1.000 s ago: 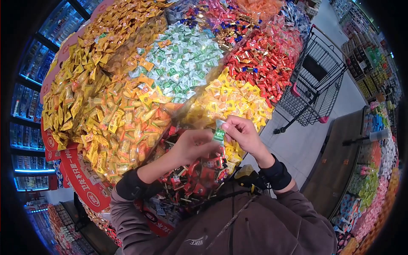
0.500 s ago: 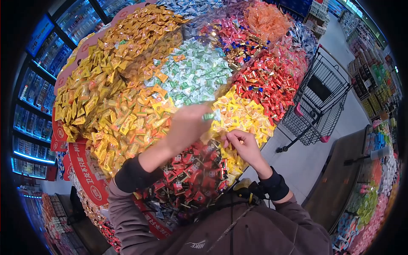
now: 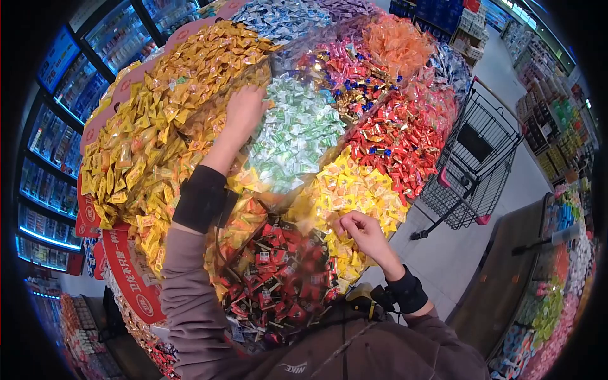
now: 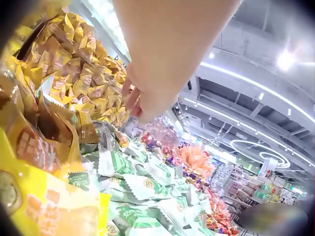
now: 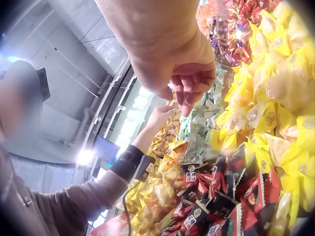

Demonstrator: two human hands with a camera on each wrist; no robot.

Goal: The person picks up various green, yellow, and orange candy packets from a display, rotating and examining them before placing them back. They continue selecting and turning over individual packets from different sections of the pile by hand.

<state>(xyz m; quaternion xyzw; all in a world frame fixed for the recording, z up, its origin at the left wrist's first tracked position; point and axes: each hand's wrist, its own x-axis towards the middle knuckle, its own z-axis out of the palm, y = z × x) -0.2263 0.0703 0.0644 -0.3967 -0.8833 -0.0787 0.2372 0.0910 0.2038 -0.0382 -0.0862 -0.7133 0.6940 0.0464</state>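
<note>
The left hand [image 3: 246, 109] reaches to the border between orange-wrapped sweets [image 3: 212, 54] and green-and-white wrapped sweets [image 3: 294, 136]. In the left wrist view the fingers of this hand [image 4: 147, 93] bend downward, and whatever may lie between them is hidden. Over the yellow-wrapped sweets [image 3: 348, 183] hovers the right hand [image 3: 360, 229], its fingers loosely curled, with no sweet visible in it. The right wrist view shows this same hand [image 5: 189, 76] above the piles, with the left hand [image 5: 162, 114] farther off.
Red-and-black wrapped sweets [image 3: 278, 272] lie nearest the body. Red-wrapped sweets [image 3: 399, 139] are at the right of the display, and a black shopping cart [image 3: 472, 158] stands beside it. Lit glass-door coolers [image 3: 54, 149] line the left side.
My left hand has moved forward and leftward from beside my right hand to the far piles. The green-and-white sweet seen in it earlier is no longer visible. My right hand has stayed nearly in place.
</note>
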